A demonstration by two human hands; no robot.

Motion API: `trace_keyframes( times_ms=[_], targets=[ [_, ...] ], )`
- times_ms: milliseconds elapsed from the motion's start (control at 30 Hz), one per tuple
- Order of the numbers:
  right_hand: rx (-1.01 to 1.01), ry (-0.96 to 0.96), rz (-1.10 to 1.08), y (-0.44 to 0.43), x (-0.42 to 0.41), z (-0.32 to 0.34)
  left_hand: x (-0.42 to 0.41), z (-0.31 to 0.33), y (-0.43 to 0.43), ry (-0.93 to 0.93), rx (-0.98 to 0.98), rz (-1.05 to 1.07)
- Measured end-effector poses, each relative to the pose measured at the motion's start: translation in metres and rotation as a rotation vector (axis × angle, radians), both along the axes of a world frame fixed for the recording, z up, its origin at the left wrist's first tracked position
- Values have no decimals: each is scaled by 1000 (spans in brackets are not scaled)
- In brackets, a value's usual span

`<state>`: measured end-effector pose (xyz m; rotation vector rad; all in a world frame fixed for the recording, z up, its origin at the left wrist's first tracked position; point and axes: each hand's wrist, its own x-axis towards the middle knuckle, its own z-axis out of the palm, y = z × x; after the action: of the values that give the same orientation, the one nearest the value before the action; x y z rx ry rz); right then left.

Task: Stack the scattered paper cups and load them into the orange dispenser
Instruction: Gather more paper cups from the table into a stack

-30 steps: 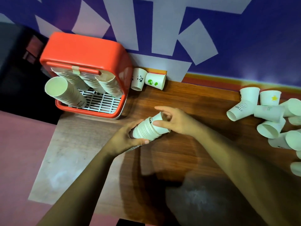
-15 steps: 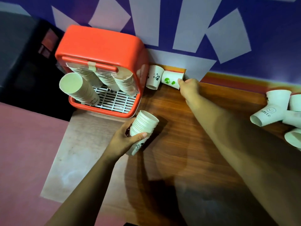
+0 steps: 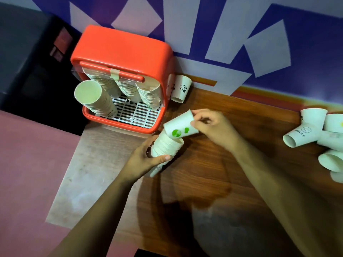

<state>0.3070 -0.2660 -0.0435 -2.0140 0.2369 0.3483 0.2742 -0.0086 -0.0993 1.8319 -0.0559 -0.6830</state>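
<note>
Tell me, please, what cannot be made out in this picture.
Head view: the lower cups of the white paper cup stack are largely hidden by the gripping left hand.
Head view: the scattered white paper cups are cut off by the right edge; their number is unclear.
Head view: the tops of the cup columns are hidden under the orange plastic dispenser hood.

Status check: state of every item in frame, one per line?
left hand: grips cup stack, tilted.
right hand: pinches green-print cup, at the stack's open end, not seated.
panda cup: untouched beside orange dispenser.
orange dispenser: holds cup stacks.
loose cups: tipped over, piled on table at right.
</note>
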Motion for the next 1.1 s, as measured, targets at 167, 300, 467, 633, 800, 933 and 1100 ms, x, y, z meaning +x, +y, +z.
trace_keyframes(
  times_ms=[167,300,467,633,800,933,1100],
  targets=[
    [17,24,139,13,5,10,-4,8,5,-17,-12,13],
    [-114,56,462,30,11,13,-5,11,13,-44,-7,-25],
    [-102,3,204,55,40,-20,-2,10,14,-55,-5,90],
    [-273,131,-391,31,126,-60,-5,10,26,-21,-4,165],
    [-157,236,-540,46,162,-86,-14,7,43,-2,8,177],
    [-37,207,-632,46,156,-102,-18,4,54,11,25,216],
    [278,175,-712,43,94,-65,-17,4,64,16,15,175]
  ],
)
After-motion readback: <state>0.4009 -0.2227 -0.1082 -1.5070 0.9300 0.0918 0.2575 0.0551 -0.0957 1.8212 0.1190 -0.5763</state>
